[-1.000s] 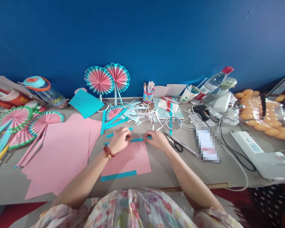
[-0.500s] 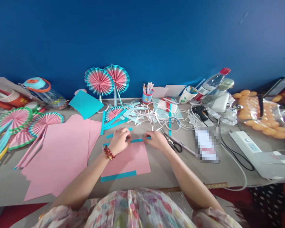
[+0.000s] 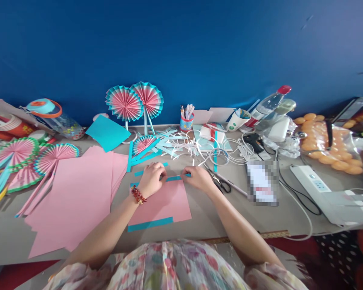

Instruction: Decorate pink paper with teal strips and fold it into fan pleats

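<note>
A pink paper sheet lies flat in front of me. Along its far edge runs a blue paper strip, with a hand at either end. My left hand, a red bead bracelet at its wrist, pinches the strip's left part, though its fingertips are partly hidden. The strip's right end is between the thumb and curled fingers of my right hand. Across the sheet's near edge lies a second blue strip. Another short blue strip shows just beyond my left hand.
Left are stacked pink sheets and folded paper fans. Paper scraps and cables lie beyond my hands. Scissors, a blurred phone and a power strip are on the right. Two fans lean against the blue wall.
The view has shifted a little, so most things appear slightly further left. Both hands stay at the blue strip with hardly any movement.
</note>
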Available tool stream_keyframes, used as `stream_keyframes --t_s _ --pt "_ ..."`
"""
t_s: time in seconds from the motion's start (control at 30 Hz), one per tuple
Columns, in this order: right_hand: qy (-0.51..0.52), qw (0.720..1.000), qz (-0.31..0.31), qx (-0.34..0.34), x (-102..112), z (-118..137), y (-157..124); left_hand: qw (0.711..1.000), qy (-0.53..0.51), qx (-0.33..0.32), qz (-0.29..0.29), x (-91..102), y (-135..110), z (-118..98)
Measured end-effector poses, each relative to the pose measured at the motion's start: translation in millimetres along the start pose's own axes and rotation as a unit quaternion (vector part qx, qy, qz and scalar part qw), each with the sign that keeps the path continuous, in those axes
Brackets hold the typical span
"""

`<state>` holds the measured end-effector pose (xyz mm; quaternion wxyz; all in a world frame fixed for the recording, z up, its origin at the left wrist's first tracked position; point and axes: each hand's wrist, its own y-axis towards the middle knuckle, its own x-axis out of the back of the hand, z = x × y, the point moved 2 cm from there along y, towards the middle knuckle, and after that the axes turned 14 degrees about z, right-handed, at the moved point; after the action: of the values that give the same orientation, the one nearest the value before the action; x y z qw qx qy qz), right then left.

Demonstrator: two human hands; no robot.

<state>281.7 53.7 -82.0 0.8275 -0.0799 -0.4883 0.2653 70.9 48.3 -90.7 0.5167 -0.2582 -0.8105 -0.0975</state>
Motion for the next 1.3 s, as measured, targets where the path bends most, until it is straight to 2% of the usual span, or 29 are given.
stream_keyframes --t_s 1.3 --pt "-0.016 1.000 0.008 -0.009 -0.1 -0.7 0.9 0.999 0.036 0.005 0.005 0.0 -2.7 -3.9"
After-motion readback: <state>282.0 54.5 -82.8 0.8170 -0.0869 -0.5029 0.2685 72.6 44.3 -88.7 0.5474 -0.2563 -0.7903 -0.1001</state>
